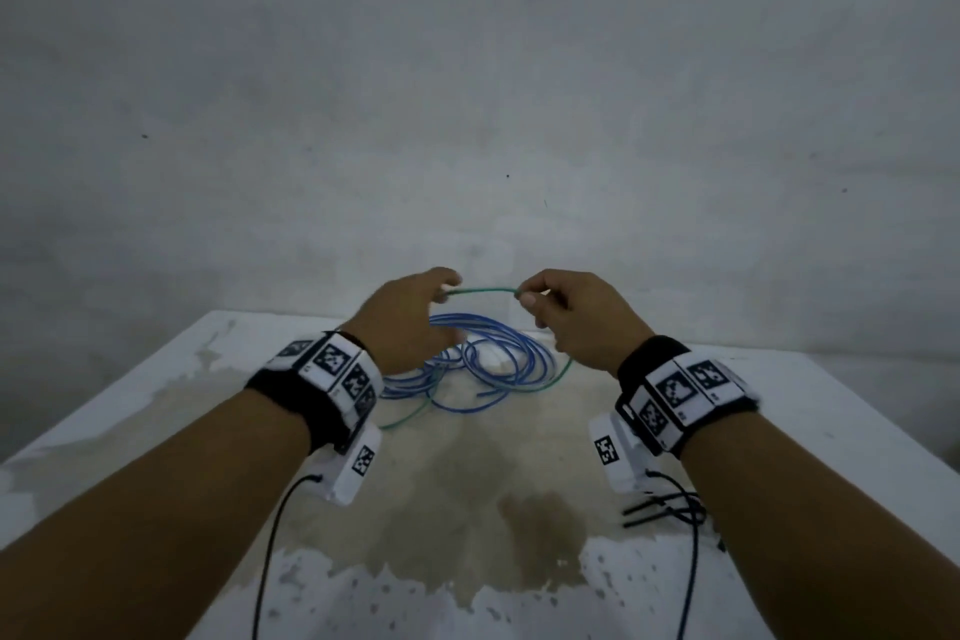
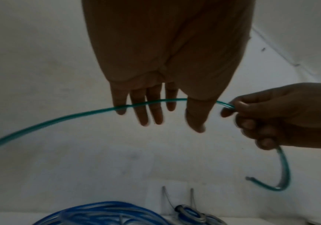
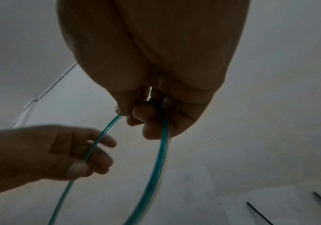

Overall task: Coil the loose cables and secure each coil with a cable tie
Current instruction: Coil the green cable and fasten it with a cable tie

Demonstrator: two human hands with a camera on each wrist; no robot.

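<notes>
Right hand (image 1: 571,312) pinched green cable (image 1: 483,291) above blue cable (image 1: 478,359); left hand (image 1: 410,322) spread, cable across fingers (image 2: 144,109). Coiling barely begun (no loop formed). Ties (image 1: 660,509) untouched near blue cable.

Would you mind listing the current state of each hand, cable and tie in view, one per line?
Right hand: pinches the green cable, fingers curled.
Left hand: fingers fairly straight, the cable running across them.
Green cable: lifted between the hands, uncoiled, the rest trailing onto the table.
Blue cable: lying loosely looped, untied.
Black cable ties: on the table, unused.
</notes>
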